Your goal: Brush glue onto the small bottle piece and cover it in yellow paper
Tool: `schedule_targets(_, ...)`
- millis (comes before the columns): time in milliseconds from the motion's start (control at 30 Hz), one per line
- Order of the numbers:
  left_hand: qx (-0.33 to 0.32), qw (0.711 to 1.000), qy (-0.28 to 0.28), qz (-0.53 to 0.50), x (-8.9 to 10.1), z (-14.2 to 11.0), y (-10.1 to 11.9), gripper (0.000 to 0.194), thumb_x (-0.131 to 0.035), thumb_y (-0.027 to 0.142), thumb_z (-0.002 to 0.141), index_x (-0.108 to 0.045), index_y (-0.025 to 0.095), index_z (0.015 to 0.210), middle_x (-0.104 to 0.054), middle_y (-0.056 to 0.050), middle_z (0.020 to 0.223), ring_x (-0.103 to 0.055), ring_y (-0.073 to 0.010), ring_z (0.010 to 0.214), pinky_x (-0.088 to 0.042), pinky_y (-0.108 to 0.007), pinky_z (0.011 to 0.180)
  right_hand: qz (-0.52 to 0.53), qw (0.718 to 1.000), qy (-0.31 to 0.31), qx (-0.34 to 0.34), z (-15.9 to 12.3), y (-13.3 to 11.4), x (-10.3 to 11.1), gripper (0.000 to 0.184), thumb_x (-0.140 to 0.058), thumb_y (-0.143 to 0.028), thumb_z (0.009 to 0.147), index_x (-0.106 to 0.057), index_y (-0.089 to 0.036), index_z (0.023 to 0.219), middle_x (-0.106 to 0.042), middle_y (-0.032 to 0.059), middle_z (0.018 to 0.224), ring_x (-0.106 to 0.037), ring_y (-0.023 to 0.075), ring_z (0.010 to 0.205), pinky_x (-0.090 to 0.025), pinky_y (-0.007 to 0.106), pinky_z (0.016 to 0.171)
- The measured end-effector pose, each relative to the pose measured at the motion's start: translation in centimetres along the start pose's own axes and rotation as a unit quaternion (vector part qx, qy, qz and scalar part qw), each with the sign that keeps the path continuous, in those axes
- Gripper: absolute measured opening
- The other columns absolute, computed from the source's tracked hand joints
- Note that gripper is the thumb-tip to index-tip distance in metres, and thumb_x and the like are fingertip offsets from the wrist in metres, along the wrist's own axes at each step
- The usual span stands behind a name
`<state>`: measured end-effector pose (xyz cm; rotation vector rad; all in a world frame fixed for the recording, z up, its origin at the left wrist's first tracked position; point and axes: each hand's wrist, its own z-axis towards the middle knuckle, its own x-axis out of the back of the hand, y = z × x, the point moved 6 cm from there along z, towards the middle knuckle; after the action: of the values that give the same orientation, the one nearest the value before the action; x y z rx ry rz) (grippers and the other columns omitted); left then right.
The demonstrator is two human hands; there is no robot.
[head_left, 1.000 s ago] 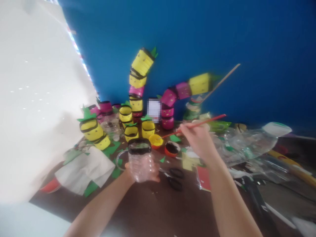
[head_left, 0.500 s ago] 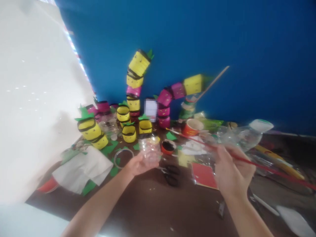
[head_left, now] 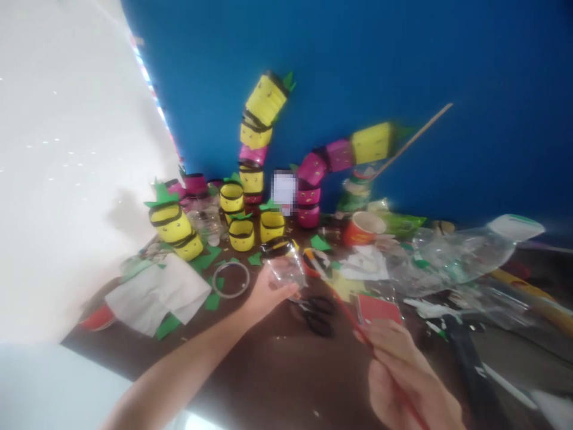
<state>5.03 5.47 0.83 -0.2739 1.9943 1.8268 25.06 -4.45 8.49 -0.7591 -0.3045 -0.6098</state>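
Observation:
My left hand (head_left: pixel 264 292) is closed around a clear plastic cup piece (head_left: pixel 286 266) with a black rim, held tilted just above the dark table (head_left: pixel 277 370). My right hand (head_left: pixel 407 376) sits near the bottom right and pinches a thin red paintbrush (head_left: pixel 344 307). The brush tip points up and left toward a small orange pot of black paint (head_left: pixel 311 260). Black scissors (head_left: pixel 316 313) lie between my two hands. A red card (head_left: pixel 378 307) lies just above my right hand.
Yellow and pink painted cups with green leaves (head_left: pixel 250 197) stand stacked against the blue wall (head_left: pixel 403 71). White paper (head_left: pixel 156 295) and a clear ring (head_left: pixel 230 279) lie at left. An orange cup (head_left: pixel 362 229), crushed clear bottles (head_left: pixel 452 257) and scraps crowd the right.
My right hand drew back toward me and swung the brush so its tip points at the paint pot. My left hand lowered and tilted the clear cup.

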Motion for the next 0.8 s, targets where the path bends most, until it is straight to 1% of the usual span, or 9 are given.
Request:
schedule_targets(33, 0.002, 1.000, 0.001, 0.003, 0.0, 0.0, 0.0, 0.062, -0.083, 0.042, 0.058, -0.050, 0.019, 0.106, -0.066, -0.003, 0.087, -0.066, -0.0155, 0.060, -0.053, -0.033, 0.062, -0.007, 0.999, -0.010, 0.044, 0.2, -0.9, -0.3, 0.014, -0.057, -0.023, 0.080, -0.064, -0.027, 0.092, -0.073, 0.0062, 0.085, -0.071, 0.0260, 0.077, -0.060, 0.045, 0.069)
schedule_targets(100, -0.003, 1.000, 0.002, 0.006, -0.1, 0.1, 0.0, 0.059, -0.082, 0.044, 0.059, -0.050, 0.018, 0.103, -0.066, -0.003, 0.086, -0.065, -0.0148, 0.060, -0.053, -0.032, 0.062, -0.013, 0.993, -0.017, 0.120, 0.8, -2.5, -0.7, 0.017, -0.059, -0.018, 0.077, -0.064, -0.025, 0.091, -0.073, 0.0049, 0.081, -0.072, 0.0233, 0.070, -0.060, 0.044, 0.069)
schedule_targets(167, -0.014, 1.000, 0.001, 0.007, -0.2, 0.1, 0.1, 0.056, -0.080, 0.045, 0.061, -0.050, 0.019, 0.101, -0.066, -0.003, 0.088, -0.064, -0.0135, 0.060, -0.052, -0.031, 0.062, -0.022, 0.987, -0.021, 0.156, 1.5, -3.4, -0.9, 0.018, -0.058, -0.012, 0.075, -0.062, -0.024, 0.087, -0.073, 0.0030, 0.078, -0.071, 0.0210, 0.067, -0.061, 0.043, 0.073)
schedule_targets(267, -0.023, 1.000, -0.001, 0.010, -0.2, 0.2, 0.2, 0.056, -0.080, 0.046, 0.061, -0.050, 0.019, 0.101, -0.066, -0.002, 0.089, -0.064, -0.0125, 0.060, -0.052, -0.031, 0.064, -0.027, 0.985, -0.016, 0.171, 2.1, -3.7, -1.2, 0.017, -0.056, -0.008, 0.075, -0.060, -0.022, 0.083, -0.072, 0.0030, 0.076, -0.071, 0.0200, 0.068, -0.061, 0.042, 0.073)
schedule_targets(433, -0.015, 1.000, -0.020, 0.018, -0.3, 0.2, 0.3, 0.058, -0.079, 0.048, 0.061, -0.049, 0.018, 0.101, -0.065, 0.000, 0.078, -0.064, -0.0144, 0.063, -0.052, -0.032, 0.065, -0.022, 0.984, -0.015, 0.177, 1.9, -3.4, -1.8, 0.010, -0.054, -0.011, 0.080, -0.059, -0.020, 0.081, -0.071, 0.0049, 0.075, -0.071, 0.0199, 0.069, -0.061, 0.042, 0.075)
schedule_targets(533, -0.008, 0.999, -0.041, 0.013, -0.4, 0.2, 0.0, 0.057, -0.079, 0.047, 0.063, -0.049, 0.018, 0.102, -0.065, -0.002, 0.083, -0.064, -0.0147, 0.066, -0.052, -0.033, 0.067, 0.031, 0.990, 0.010, 0.139, 1.7, -3.0, -1.5, 0.014, -0.056, -0.008, 0.079, -0.056, -0.022, 0.082, -0.073, 0.0042, 0.082, -0.072, 0.0207, 0.077, -0.060, 0.044, 0.079)
schedule_targets(600, -0.009, 0.998, -0.058, 0.002, -0.5, 0.2, -0.1, 0.058, -0.079, 0.043, 0.064, -0.047, 0.019, 0.106, -0.065, -0.003, 0.089, -0.064, -0.0143, 0.067, -0.053, -0.033, 0.066, 0.088, 0.992, 0.045, 0.076, 1.7, -2.3, -0.9, 0.013, -0.056, -0.010, 0.081, -0.055, -0.023, 0.084, -0.073, 0.0041, 0.084, -0.072, 0.0213, 0.081, -0.059, 0.045, 0.080)
schedule_targets(733, -0.011, 0.997, -0.072, -0.018, -0.5, 0.3, -0.3, 0.060, -0.077, 0.035, 0.067, -0.042, 0.021, 0.114, -0.065, -0.003, 0.095, -0.063, -0.0130, 0.067, -0.051, -0.031, 0.063, 0.163, 0.980, 0.102, -0.048, 1.7, -0.2, 0.0, 0.001, -0.062, -0.021, 0.083, -0.062, -0.020, 0.083, -0.072, 0.0069, 0.082, -0.071, 0.0241, 0.084, -0.058, 0.045, 0.081)
schedule_targets(800, -0.013, 0.997, -0.069, -0.013, -0.5, 0.4, -0.4, 0.057, -0.076, 0.031, 0.068, -0.042, 0.021, 0.113, -0.065, -0.003, 0.093, -0.062, -0.0129, 0.067, -0.050, -0.030, 0.063, 0.173, 0.973, 0.121, -0.090, 1.7, 0.9, 0.3, 0.011, -0.066, -0.029, 0.080, -0.064, -0.019, 0.077, -0.072, 0.0077, 0.079, -0.071, 0.0265, 0.083, -0.057, 0.047, 0.080)
